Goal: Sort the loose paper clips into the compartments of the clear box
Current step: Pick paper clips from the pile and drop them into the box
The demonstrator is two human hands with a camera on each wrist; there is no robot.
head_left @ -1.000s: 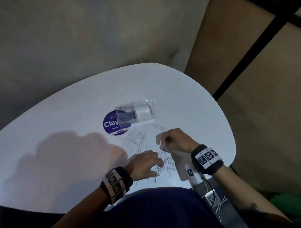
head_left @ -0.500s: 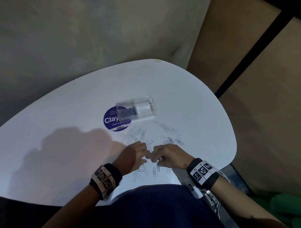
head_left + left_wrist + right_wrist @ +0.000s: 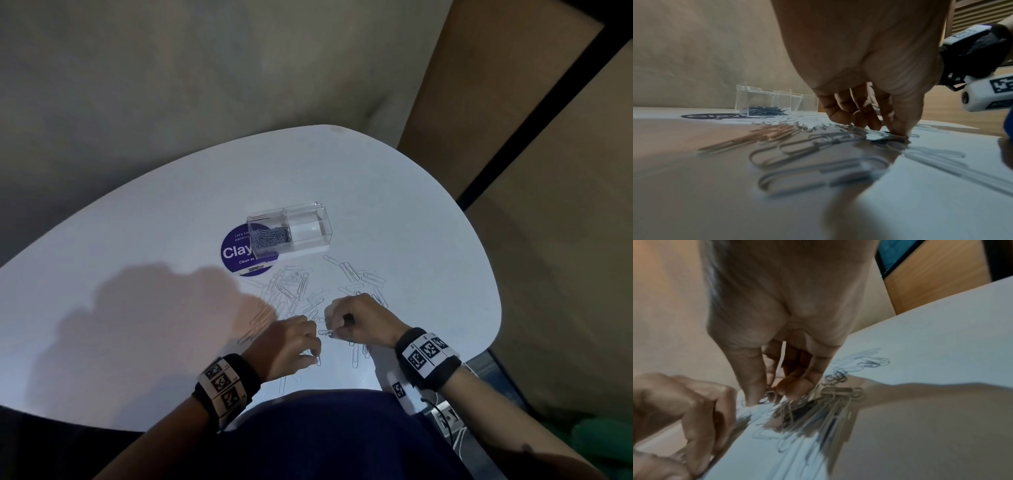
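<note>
Left hand (image 3: 291, 346) was low at the near table (image 3: 137, 240) edge, fingers curled down, tips pinching a clip (image 3: 318, 360) against the surface. Just beside it, right hand (image 3: 359, 320) was curled, thumb and fingertips (image 3: 754, 395) pinching another clip (image 3: 325, 332). Loose clips (image 3: 294, 287) lay scattered past both hands, some under them. Beyond those stood the box (image 3: 291, 229), upright and partly on a round purple sticker (image 3: 236, 253): left compartment held a dark heap of clips (image 3: 270, 236); right compartment's contents could not be told.

Head view looks down; wrist views skim table (image 3: 394, 212) closely.
</note>
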